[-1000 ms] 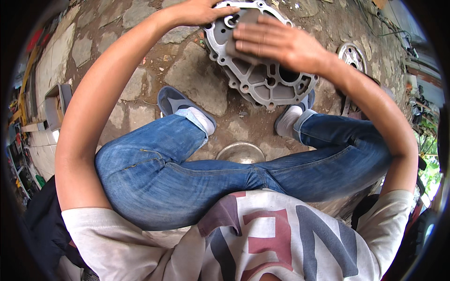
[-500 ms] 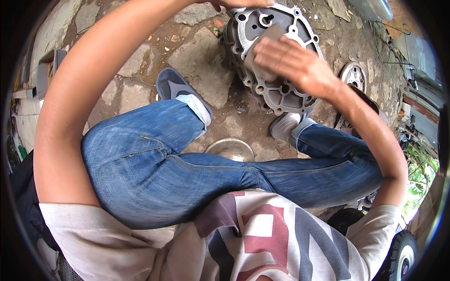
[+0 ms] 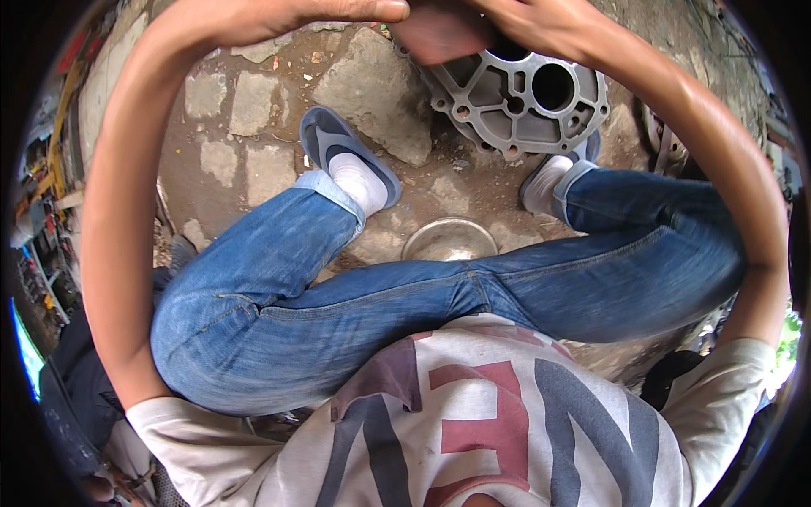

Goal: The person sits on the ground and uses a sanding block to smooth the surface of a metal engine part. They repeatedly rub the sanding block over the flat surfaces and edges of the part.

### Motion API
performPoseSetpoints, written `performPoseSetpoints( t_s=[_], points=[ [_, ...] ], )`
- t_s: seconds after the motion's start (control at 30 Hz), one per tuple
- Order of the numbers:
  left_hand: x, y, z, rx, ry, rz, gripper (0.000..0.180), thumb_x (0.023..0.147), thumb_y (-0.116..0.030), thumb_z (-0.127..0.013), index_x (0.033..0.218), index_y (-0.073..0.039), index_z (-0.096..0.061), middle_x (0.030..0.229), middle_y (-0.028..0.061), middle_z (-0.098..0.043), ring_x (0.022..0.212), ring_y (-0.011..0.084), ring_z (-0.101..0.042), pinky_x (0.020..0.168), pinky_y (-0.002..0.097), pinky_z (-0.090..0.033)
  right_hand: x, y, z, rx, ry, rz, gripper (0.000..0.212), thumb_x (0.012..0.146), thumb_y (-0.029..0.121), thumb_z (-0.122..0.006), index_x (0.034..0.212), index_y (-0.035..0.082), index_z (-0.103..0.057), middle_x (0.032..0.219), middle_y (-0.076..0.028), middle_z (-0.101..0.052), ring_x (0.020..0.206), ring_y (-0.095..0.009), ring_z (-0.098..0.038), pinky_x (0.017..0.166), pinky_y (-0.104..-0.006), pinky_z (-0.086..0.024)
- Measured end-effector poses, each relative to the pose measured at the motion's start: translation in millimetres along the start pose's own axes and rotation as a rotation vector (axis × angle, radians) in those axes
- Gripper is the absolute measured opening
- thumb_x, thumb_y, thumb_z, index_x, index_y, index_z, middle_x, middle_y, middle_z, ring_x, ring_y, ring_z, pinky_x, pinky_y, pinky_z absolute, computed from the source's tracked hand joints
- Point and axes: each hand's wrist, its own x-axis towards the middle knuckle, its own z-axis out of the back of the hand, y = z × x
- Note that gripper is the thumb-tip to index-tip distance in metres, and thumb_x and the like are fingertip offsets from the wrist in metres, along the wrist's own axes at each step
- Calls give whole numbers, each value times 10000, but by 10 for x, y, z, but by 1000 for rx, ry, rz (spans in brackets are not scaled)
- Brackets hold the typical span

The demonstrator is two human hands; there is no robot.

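Observation:
A grey cast-metal gearbox housing (image 3: 524, 118), with round openings and bolt holes round its rim, stands at the upper middle beyond my feet. Over its far left part is a reddish-brown sheet of sandpaper (image 3: 443, 35), slightly blurred. My left hand (image 3: 359, 10) has its thumb at the sheet's left edge, its fingers mostly cut off by the top of the view. My right hand (image 3: 536, 19) reaches in from the right to the sheet's other side, its fingertips hidden. Both hands appear closed on the sheet.
A shallow metal bowl (image 3: 450, 239) sits on the ground between my legs. Flat stones (image 3: 376, 101) are set in the dirt floor. My sandalled feet (image 3: 351, 156) flank the housing. Metal parts (image 3: 663, 139) lie to its right; clutter lines the left edge.
My right hand has left the housing's face, where it lay flat on a grey-brown sheet, and moved up. A reddish-brown side now shows between both hands. The view has shifted.

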Motion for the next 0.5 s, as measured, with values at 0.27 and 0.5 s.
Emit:
performPoseSetpoints(
  t_s=[0.27, 0.5],
  points=[
    [-440, 19, -564, 22, -215, 558, 523, 984, -315, -690, 1380, 5, -573, 1285, 161, -677, 1146, 200, -658, 1030, 360, -498, -38, -164, -11, -250, 34, 237, 412, 1027, 326, -542, 1269, 1, -617, 1068, -266, -695, 1008, -427, -668, 875, -503, -527],
    [-303, 198, -1828, -214, -668, 985, 582, 1034, -442, -546, 1318, 61, -614, 1187, 215, -699, 1107, 281, -663, 982, 407, -498, -250, -892, 162, -435, -73, 175, 372, 991, 282, -597, 1232, 0, -631, 1214, -207, -641, 1160, -382, -591, 1025, -460, -464]
  ],
)
